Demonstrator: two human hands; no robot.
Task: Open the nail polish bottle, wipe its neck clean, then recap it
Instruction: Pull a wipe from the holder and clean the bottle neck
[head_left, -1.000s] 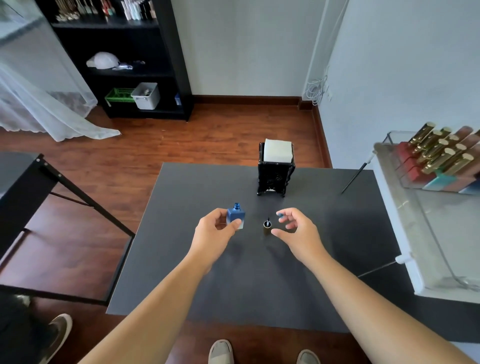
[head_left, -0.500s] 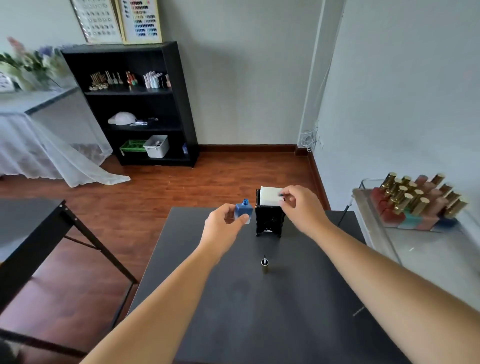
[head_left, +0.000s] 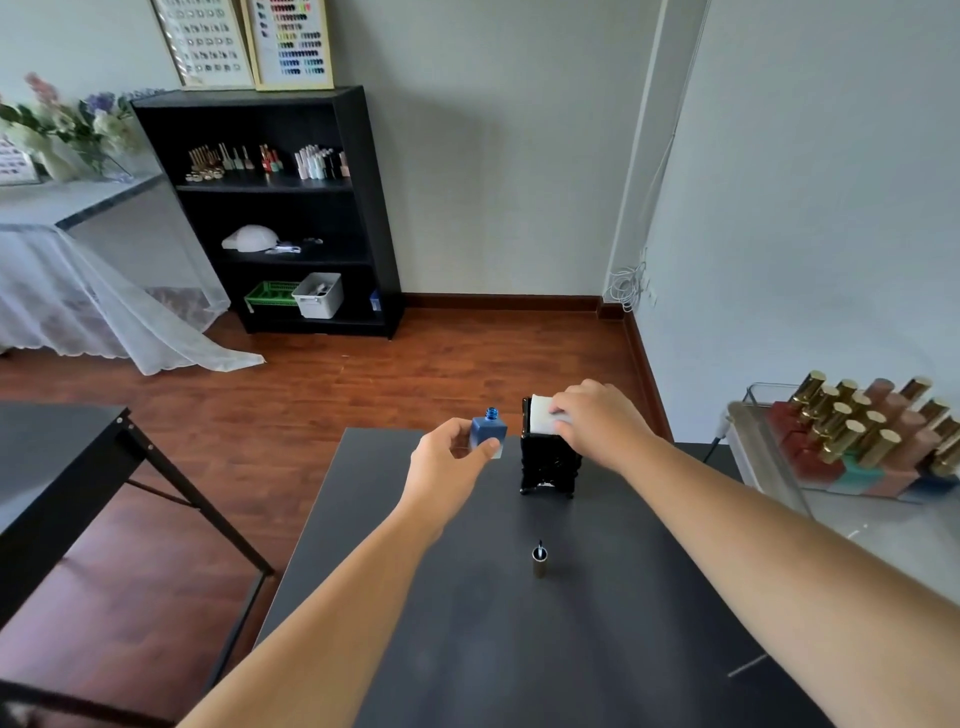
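Observation:
My left hand holds a square blue nail polish bottle upright above the far edge of the dark table; its threaded neck is bare. The gold cap stands on the table nearer me, brush pointing up. My right hand rests on top of a black holder at the table's far side, fingers pinching the white wipes stacked in it.
A clear tray with several gold-capped polish bottles sits to the right. A second dark table stands to the left. A black shelf unit is against the far wall across the wood floor.
My right hand left the cap standing on the table and reached forward onto the wipes in the holder. My left hand carried the bottle forward. The view tilted up.

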